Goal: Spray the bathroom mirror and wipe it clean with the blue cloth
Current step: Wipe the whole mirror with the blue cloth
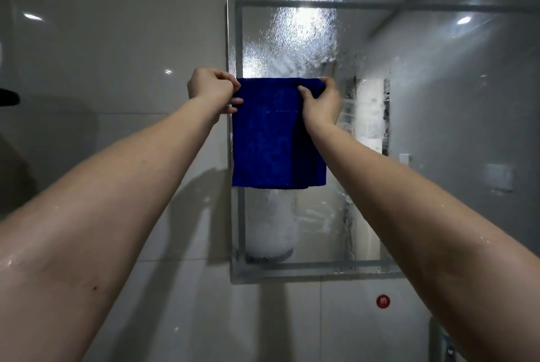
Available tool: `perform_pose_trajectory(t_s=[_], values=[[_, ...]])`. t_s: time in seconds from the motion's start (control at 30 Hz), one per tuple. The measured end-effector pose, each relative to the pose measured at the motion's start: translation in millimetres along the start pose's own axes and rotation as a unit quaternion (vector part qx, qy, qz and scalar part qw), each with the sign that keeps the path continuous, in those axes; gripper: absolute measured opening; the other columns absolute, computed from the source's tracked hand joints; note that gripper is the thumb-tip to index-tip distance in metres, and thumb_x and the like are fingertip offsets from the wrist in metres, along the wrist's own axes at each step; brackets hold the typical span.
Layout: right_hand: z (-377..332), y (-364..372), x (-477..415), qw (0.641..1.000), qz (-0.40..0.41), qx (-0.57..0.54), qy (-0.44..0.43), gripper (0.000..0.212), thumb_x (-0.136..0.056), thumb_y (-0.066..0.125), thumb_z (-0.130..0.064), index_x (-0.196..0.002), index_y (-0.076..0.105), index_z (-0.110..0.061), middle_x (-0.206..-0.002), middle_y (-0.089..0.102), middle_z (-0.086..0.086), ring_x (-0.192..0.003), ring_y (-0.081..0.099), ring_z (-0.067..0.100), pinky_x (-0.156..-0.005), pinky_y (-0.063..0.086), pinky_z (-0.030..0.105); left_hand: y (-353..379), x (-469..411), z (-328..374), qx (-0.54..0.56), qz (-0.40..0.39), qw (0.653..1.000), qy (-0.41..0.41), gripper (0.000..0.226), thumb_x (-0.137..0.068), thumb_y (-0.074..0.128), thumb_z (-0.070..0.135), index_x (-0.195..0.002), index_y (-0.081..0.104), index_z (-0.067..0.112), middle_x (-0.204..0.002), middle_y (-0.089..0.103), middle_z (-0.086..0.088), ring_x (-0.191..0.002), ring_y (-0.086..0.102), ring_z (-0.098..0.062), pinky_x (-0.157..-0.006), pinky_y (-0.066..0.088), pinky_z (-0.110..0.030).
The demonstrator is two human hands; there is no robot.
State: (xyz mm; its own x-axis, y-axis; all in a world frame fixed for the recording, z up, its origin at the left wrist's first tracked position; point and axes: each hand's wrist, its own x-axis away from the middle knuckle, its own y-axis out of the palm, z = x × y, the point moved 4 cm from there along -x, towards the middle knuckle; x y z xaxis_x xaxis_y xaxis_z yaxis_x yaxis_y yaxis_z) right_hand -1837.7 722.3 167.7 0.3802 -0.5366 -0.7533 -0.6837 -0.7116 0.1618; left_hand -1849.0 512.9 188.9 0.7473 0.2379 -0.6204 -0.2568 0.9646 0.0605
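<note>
Left hand and right hand pinch blue cloth top corners against mirror. Risk: foam above it smears.

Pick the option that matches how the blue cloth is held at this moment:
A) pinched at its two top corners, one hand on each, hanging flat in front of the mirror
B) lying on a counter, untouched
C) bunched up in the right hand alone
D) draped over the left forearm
A: the left hand and right hand each pinch a top corner of the blue cloth, which hangs flat before the spray-covered mirror.
</note>
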Motion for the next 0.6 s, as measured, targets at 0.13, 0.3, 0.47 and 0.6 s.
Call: perform_pose_trajectory(t_s=[0.13,0.3,0.47,0.6], values=[[20,15,-6,1.0,0.004,-0.008,-0.007,0.031,-0.087,0.065,-0.019,-0.114,0.056,-0.007,-0.094,0.055,0.0,-0.085,0.05,0.012,-0.068,0.03,0.008,9,-10,-19,-0.004,0.004,1.0,-0.009,0.033,-0.087,0.048,-0.002,-0.063,0.06,0.017,-0.089,0.067,-0.004,-0.063,0.068,-0.02,-0.063,0.059,-0.038],[47,40,-14,0.998,0.003,0.026,-0.053,0.024,-0.089,0.061,-0.014,-0.11,0.056,-0.005,-0.092,0.054,0.001,-0.084,0.049,0.014,-0.068,0.03,0.011,23,-34,-57,-0.015,0.017,1.0,-0.004,0.034,-0.087,0.051,0.0,-0.061,0.06,0.021,-0.089,0.069,-0.004,-0.057,0.066,-0.016,-0.065,0.058,-0.038],[78,75,-28,0.98,-0.001,0.129,-0.15,0.023,-0.09,0.055,-0.009,-0.113,0.055,-0.003,-0.11,0.057,0.016,-0.097,0.054,0.031,-0.086,0.039,0.033,41,-61,-99,-0.018,0.057,0.998,0.023,0.041,-0.083,0.047,-0.006,-0.056,0.058,0.023,-0.082,0.069,-0.007,-0.062,0.068,-0.021,-0.066,0.059,-0.034],[95,95,-39,0.924,0.021,0.248,-0.292,0.024,-0.084,0.058,-0.002,-0.108,0.061,-0.003,-0.105,0.06,0.018,-0.091,0.056,0.035,-0.081,0.04,0.039,57,-82,-113,-0.043,0.098,0.99,0.086,0.038,-0.072,0.036,-0.006,-0.053,0.054,0.022,-0.076,0.068,-0.008,-0.076,0.068,-0.027,-0.075,0.056,-0.037]])
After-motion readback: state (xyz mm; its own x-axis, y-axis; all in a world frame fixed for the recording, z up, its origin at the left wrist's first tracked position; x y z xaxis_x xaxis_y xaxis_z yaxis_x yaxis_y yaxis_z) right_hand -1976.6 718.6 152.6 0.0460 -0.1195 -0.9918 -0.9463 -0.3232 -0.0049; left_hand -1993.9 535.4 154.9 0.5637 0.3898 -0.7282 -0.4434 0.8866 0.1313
